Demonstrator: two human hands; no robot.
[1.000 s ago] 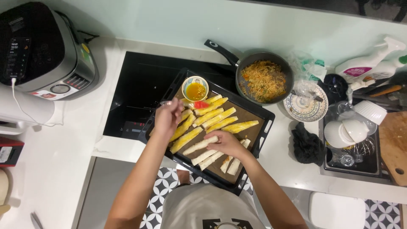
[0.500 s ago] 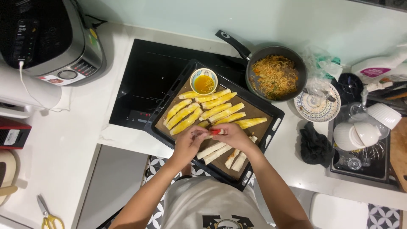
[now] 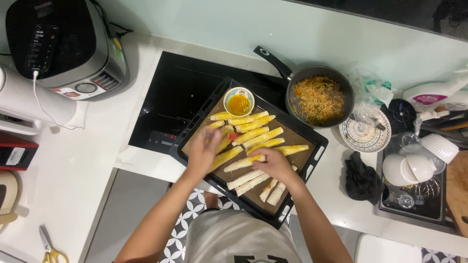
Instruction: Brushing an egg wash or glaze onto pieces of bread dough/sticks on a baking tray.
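A black baking tray (image 3: 313,146) lined with brown paper lies partly on the hob and holds several pastry rolls. The far rolls (image 3: 253,129) are glazed yellow. The near ones (image 3: 246,181) are pale. My left hand (image 3: 204,152) is over the tray's left side, gripping a small red-tipped brush (image 3: 233,137) against the glazed rolls. My right hand (image 3: 276,165) holds one end of a roll (image 3: 241,164) in the tray's middle. A small bowl of orange-yellow liquid (image 3: 239,102) stands in the tray's far corner.
A black pan of noodles (image 3: 319,97) sits right of the tray on the black hob (image 3: 170,100). A grey cooker (image 3: 63,44) is at far left and scissors (image 3: 48,246) at the near left. A patterned plate (image 3: 364,135), dark cloth (image 3: 361,178) and dish rack (image 3: 414,175) crowd the right.
My left hand with the brush went from near the bowl down beside my right hand, then back left over the glazed rolls. My right hand stayed on the middle rolls.
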